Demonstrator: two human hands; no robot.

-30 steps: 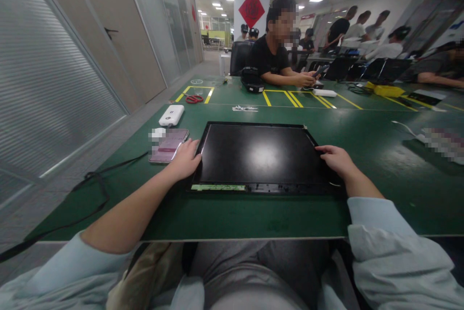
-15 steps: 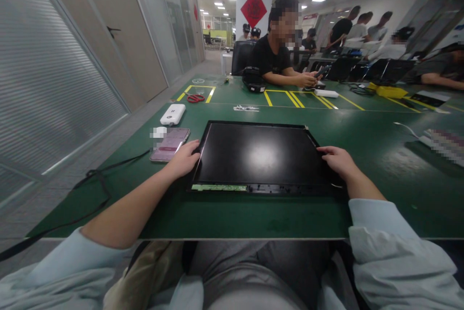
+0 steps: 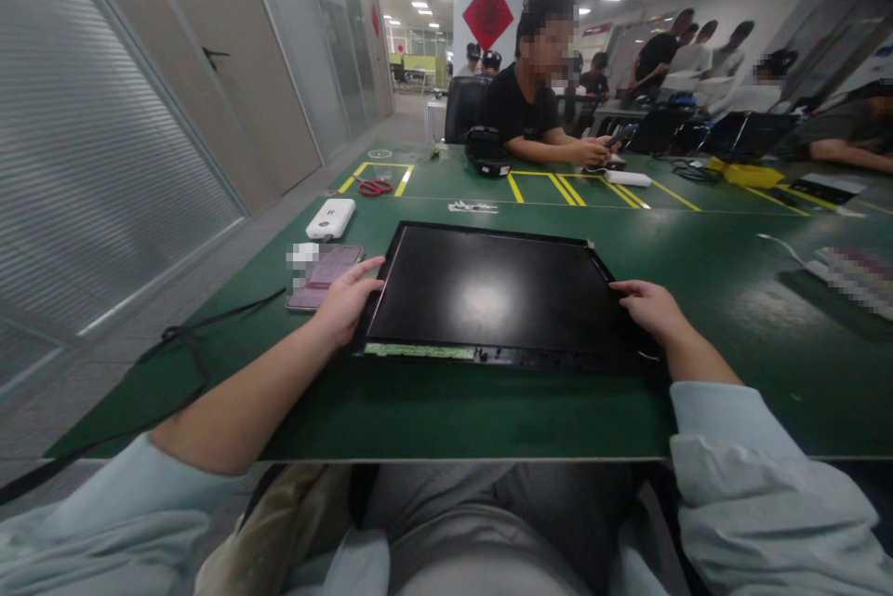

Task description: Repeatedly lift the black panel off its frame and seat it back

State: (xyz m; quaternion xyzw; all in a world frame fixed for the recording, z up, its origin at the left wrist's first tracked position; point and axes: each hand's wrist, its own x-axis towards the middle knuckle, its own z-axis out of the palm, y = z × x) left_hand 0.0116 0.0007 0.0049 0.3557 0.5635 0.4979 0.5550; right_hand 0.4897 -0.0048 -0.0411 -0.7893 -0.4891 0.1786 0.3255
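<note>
A black display panel (image 3: 495, 294) lies in front of me above the green table (image 3: 446, 419), its left side slightly raised. A green circuit strip (image 3: 419, 351) runs along the left part of its near edge. My left hand (image 3: 347, 298) grips the panel's left edge, thumb and a finger showing on the frame. On the other side, my right hand (image 3: 650, 306) holds the right edge, with its fingers partly hidden beneath. The dark screen reflects a bright patch of light.
Left of the panel are a phone (image 3: 335, 266), a white power bank (image 3: 330, 218) and a black strap (image 3: 230, 310). Red-handled scissors (image 3: 375, 188) lie farther back. Across the table sits a person (image 3: 526, 112); a white cable (image 3: 781, 245) is at right.
The panel's left side has risen and tilted a little, with my left hand lifting along with it. My right hand has stayed nearly in place.
</note>
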